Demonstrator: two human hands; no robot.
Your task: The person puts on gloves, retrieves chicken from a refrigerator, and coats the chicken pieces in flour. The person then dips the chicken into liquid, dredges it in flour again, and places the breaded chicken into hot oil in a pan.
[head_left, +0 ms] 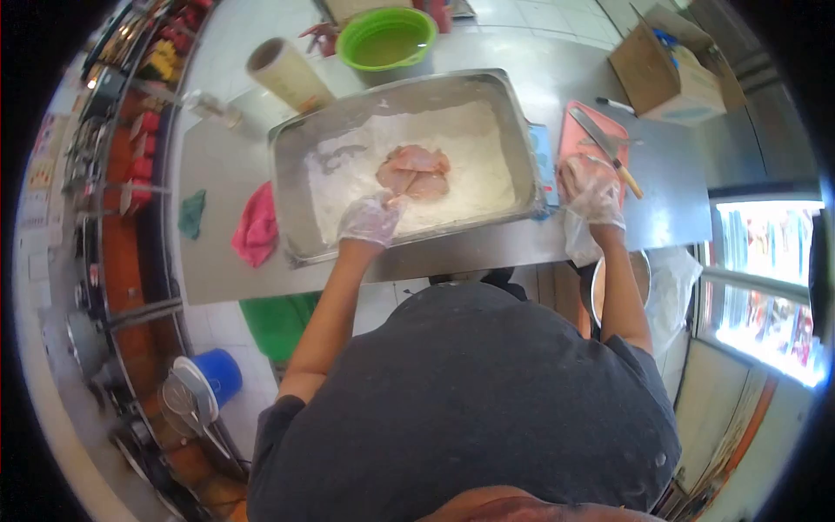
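Raw chicken pieces (416,170) lie on white flour in a deep metal tray (291,202). My left hand (370,221), in a clear plastic glove, reaches over the tray's near edge, with its fingers closed at the chicken's lower left edge. To the right of the tray, my gloved right hand (598,198) is closed around more raw chicken (584,174) at the lower part of a pink cutting board (577,130). A knife (600,139) with a wooden handle lies across that board, beside the right hand. Its fingertips are partly hidden by the chicken and plastic.
Behind the tray stand a green basin (383,66) and a roll of plastic wrap (287,74). A pink cloth (254,226) and a green cloth (192,214) lie left on the metal table (222,277). An open cardboard box (665,74) and a marker (615,105) sit at back right.
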